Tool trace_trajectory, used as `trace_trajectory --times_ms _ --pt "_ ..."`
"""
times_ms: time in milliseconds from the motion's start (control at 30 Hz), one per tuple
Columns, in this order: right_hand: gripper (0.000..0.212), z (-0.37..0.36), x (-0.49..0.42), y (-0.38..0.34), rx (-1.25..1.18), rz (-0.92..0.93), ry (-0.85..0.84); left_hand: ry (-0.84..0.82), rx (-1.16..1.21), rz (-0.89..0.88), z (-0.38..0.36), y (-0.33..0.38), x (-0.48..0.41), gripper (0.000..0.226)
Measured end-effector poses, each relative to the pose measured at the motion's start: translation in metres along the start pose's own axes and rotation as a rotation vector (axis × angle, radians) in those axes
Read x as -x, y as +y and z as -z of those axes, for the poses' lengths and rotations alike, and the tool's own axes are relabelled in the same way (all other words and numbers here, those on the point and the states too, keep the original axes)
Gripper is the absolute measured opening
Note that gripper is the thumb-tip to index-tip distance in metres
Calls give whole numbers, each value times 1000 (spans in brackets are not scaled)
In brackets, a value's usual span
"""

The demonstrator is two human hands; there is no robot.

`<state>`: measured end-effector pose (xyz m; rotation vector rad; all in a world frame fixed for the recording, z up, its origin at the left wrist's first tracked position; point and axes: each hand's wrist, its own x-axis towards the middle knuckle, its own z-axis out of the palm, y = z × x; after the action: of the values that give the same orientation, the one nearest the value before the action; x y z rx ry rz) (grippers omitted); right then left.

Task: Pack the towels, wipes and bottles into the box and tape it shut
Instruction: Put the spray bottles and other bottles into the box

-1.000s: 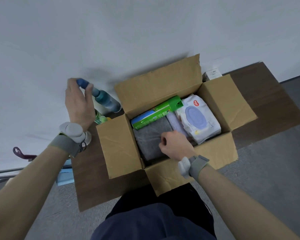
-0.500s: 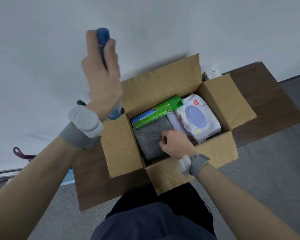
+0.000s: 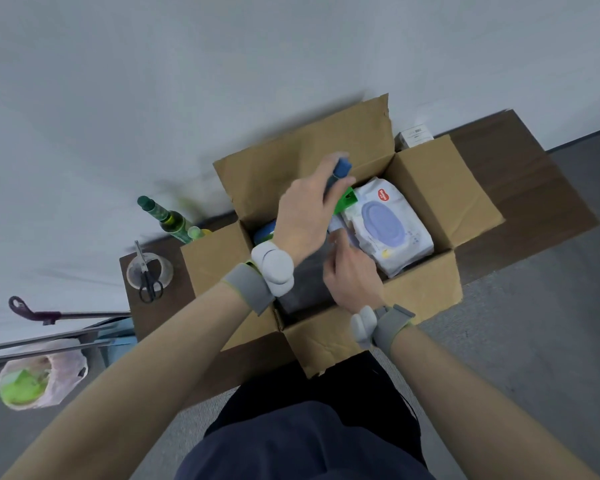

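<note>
The left hand [image 3: 302, 216] grips a blue-capped bottle [image 3: 340, 169] over the open cardboard box [image 3: 430, 188]. The wipes pack [image 3: 388, 226] lies just right of its fingers. The right hand [image 3: 355, 275] is inside the box, by the grey towel [image 3: 309, 282]; its fingers are blurred, so I cannot tell their grip.

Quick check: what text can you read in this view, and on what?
"Huggies": red logo on the wipes pack; blurred, so this is a likely reading.
Small white carton: label print too small to read.
Green bottle: print blurred, unreadable.
</note>
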<state>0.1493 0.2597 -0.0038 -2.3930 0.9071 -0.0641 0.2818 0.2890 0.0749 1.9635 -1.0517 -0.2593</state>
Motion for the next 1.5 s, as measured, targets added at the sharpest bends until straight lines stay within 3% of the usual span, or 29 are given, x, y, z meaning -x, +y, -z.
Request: trace_trajectory --times_ms 133,333,433,500,767,1000,1267,1500 --pt "35 1 -3 -1 31 -21 -61 -167 -31 45 -21 -13 10 36" --pt "26 -3 -4 0 102 -23 -38 -377 -260 57 -48 -32 3 49" --pt "30 -4 -6 4 150 -8 -37 -597 -210 126 -56 -42 -2 64" --pt "30 -7 -5 3 163 24 -44 -638 -207 120 -54 -51 3 64" --pt "30 -6 -6 3 158 86 -96 -454 -350 -13 -45 -62 16 30" --pt "30 -3 -5 0 96 58 -115 -10 -562 -138 21 -91 -3 8" --pt "28 -5 -4 3 75 68 -101 363 -777 116 104 -157 3 20" --pt "26 -6 -5 4 80 67 -100 277 -909 312 143 -196 29 33"
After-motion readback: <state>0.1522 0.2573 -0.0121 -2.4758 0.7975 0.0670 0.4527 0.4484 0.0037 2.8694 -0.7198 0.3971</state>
